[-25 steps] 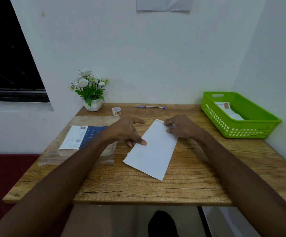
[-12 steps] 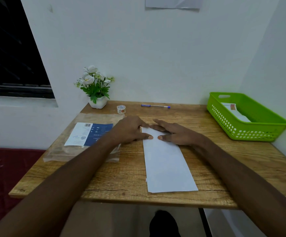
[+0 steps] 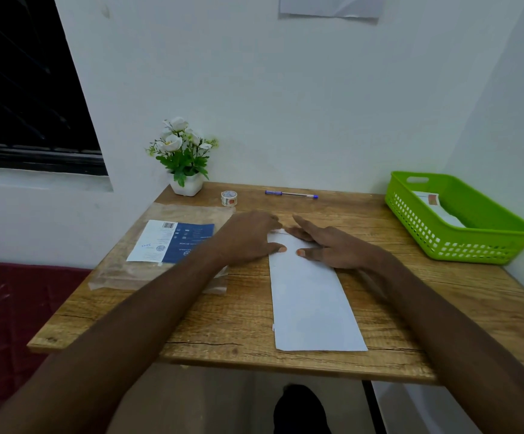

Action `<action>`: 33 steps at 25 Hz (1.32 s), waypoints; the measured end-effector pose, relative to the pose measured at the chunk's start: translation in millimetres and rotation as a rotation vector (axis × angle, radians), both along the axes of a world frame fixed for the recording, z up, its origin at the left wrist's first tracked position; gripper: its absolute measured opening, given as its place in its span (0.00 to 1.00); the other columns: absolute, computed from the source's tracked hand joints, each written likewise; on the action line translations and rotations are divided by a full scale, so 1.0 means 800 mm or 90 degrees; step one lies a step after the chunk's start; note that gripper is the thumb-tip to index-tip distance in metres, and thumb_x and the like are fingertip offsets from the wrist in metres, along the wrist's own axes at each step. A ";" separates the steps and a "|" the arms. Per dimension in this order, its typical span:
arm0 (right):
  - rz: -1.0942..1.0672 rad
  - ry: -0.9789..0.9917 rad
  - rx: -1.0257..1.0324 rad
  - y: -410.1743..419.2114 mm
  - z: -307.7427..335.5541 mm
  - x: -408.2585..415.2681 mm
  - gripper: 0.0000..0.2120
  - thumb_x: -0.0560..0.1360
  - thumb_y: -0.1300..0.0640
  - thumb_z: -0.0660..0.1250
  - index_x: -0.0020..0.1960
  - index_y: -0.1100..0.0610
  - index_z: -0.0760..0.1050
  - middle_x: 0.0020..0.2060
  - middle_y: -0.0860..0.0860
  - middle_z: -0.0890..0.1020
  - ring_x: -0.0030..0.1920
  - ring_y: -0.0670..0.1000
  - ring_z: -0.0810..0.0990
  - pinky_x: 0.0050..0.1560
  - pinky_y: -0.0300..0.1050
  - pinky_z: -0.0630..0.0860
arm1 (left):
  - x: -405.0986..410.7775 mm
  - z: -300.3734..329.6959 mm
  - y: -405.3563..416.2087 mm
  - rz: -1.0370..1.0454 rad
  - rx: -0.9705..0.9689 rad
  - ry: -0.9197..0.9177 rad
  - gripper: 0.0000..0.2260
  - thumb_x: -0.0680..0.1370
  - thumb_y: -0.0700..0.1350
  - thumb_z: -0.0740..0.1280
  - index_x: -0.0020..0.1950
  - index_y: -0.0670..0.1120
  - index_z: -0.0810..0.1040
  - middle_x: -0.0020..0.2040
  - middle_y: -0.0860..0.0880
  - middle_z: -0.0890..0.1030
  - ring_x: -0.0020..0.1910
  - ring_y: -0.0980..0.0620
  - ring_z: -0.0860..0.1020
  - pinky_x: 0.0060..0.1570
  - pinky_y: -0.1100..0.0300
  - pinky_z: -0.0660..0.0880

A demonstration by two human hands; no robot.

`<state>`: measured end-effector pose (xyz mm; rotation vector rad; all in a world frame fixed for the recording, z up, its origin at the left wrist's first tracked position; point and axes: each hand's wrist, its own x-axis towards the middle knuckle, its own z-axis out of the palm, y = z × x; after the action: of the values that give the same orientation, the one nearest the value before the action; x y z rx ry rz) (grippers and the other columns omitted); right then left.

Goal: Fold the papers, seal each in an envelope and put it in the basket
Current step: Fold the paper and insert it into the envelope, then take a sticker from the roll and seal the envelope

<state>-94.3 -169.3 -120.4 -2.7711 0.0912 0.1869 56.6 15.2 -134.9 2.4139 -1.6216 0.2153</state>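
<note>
Folded paper lay on table, long axis running away from person. 2 hands pressed far end: left hand, right hand, fingers flat (left's possibly curled). Basket sat far right, nearer right hand.

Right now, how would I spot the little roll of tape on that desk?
Start at the wooden desk and go to its far edge by the wall. Between the white pot of white flowers and the blue pen stands the small clear tape roll, the only ring-shaped thing there.
</note>
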 end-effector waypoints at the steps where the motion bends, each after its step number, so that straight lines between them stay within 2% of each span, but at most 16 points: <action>1: -0.001 0.000 0.007 0.000 0.000 0.000 0.38 0.85 0.46 0.60 0.83 0.48 0.37 0.80 0.39 0.61 0.78 0.51 0.64 0.78 0.50 0.60 | 0.000 -0.003 0.000 -0.011 0.030 -0.016 0.25 0.81 0.63 0.62 0.73 0.53 0.74 0.69 0.51 0.78 0.65 0.50 0.75 0.54 0.56 0.68; 3: -0.010 -0.001 0.016 -0.002 -0.001 0.002 0.39 0.84 0.47 0.61 0.83 0.48 0.37 0.79 0.39 0.62 0.79 0.49 0.63 0.77 0.48 0.58 | 0.000 -0.005 -0.001 -0.018 0.066 -0.060 0.22 0.83 0.61 0.58 0.71 0.51 0.76 0.59 0.49 0.82 0.53 0.51 0.76 0.46 0.57 0.67; 5: -0.038 -0.002 0.015 -0.008 0.001 0.004 0.39 0.84 0.47 0.62 0.84 0.49 0.40 0.78 0.39 0.64 0.79 0.49 0.63 0.76 0.46 0.58 | 0.002 -0.001 -0.003 -0.019 0.074 -0.100 0.21 0.84 0.61 0.57 0.66 0.50 0.80 0.53 0.49 0.83 0.47 0.54 0.73 0.41 0.58 0.64; 7: -0.075 0.001 0.015 -0.016 0.005 0.005 0.38 0.83 0.47 0.64 0.84 0.48 0.44 0.77 0.39 0.66 0.78 0.49 0.64 0.73 0.43 0.60 | 0.005 0.003 -0.004 -0.012 0.076 -0.112 0.21 0.83 0.61 0.57 0.64 0.50 0.81 0.52 0.49 0.84 0.47 0.53 0.74 0.38 0.59 0.62; 9: -0.098 -0.007 0.011 -0.025 0.008 0.002 0.37 0.82 0.48 0.65 0.84 0.49 0.49 0.76 0.40 0.68 0.75 0.48 0.68 0.68 0.41 0.62 | 0.007 0.004 -0.004 0.006 0.068 -0.094 0.21 0.82 0.62 0.60 0.65 0.51 0.82 0.54 0.49 0.84 0.51 0.51 0.78 0.39 0.59 0.64; 11: -0.115 -0.044 0.020 -0.029 0.010 0.000 0.35 0.81 0.49 0.68 0.83 0.50 0.55 0.75 0.43 0.71 0.70 0.49 0.73 0.68 0.43 0.67 | 0.007 0.005 -0.005 0.012 0.050 -0.076 0.20 0.81 0.62 0.63 0.65 0.51 0.83 0.56 0.50 0.85 0.54 0.51 0.79 0.42 0.59 0.67; 14: -0.130 -0.156 0.022 -0.017 0.014 0.016 0.28 0.78 0.53 0.73 0.76 0.54 0.70 0.71 0.50 0.77 0.68 0.50 0.76 0.70 0.50 0.72 | 0.011 0.015 0.002 0.041 -0.065 -0.060 0.17 0.79 0.59 0.67 0.63 0.52 0.84 0.57 0.53 0.85 0.57 0.51 0.80 0.46 0.59 0.70; 18: -0.113 -0.262 -0.055 0.018 0.020 0.068 0.19 0.74 0.55 0.74 0.64 0.54 0.80 0.60 0.49 0.84 0.61 0.48 0.81 0.63 0.51 0.78 | 0.034 0.036 0.025 0.163 -0.192 -0.126 0.10 0.79 0.51 0.68 0.57 0.53 0.86 0.52 0.52 0.86 0.52 0.50 0.82 0.49 0.54 0.76; 23: -0.134 -0.323 0.009 0.069 0.026 0.161 0.14 0.71 0.57 0.75 0.56 0.54 0.84 0.49 0.49 0.86 0.51 0.50 0.84 0.53 0.49 0.81 | 0.078 0.045 0.058 0.331 -0.191 -0.078 0.09 0.77 0.48 0.71 0.56 0.51 0.86 0.51 0.48 0.86 0.50 0.46 0.82 0.46 0.54 0.74; 25: -0.161 -0.342 0.024 0.084 0.023 0.191 0.13 0.70 0.53 0.75 0.54 0.53 0.84 0.49 0.49 0.85 0.49 0.50 0.83 0.50 0.50 0.81 | 0.090 0.044 0.066 0.377 -0.192 -0.057 0.09 0.76 0.45 0.70 0.55 0.49 0.86 0.49 0.47 0.85 0.49 0.46 0.82 0.43 0.56 0.70; 29: -0.223 -0.376 -0.053 0.096 0.007 0.224 0.14 0.72 0.45 0.72 0.51 0.53 0.86 0.48 0.51 0.86 0.48 0.53 0.82 0.46 0.51 0.79 | 0.103 0.033 0.076 0.403 -0.185 -0.036 0.08 0.74 0.41 0.71 0.53 0.46 0.83 0.48 0.45 0.84 0.49 0.45 0.81 0.43 0.58 0.66; 33: -0.238 -0.350 -0.004 0.101 -0.002 0.238 0.15 0.73 0.43 0.73 0.54 0.51 0.86 0.49 0.51 0.87 0.50 0.54 0.83 0.48 0.51 0.80 | 0.108 0.025 0.073 0.404 -0.200 0.006 0.08 0.72 0.41 0.73 0.51 0.46 0.83 0.48 0.46 0.83 0.49 0.45 0.81 0.43 0.57 0.67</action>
<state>96.2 -88.8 -121.8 -2.6439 0.4560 -0.6625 142.9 73.8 -114.7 2.5731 -0.6964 0.5141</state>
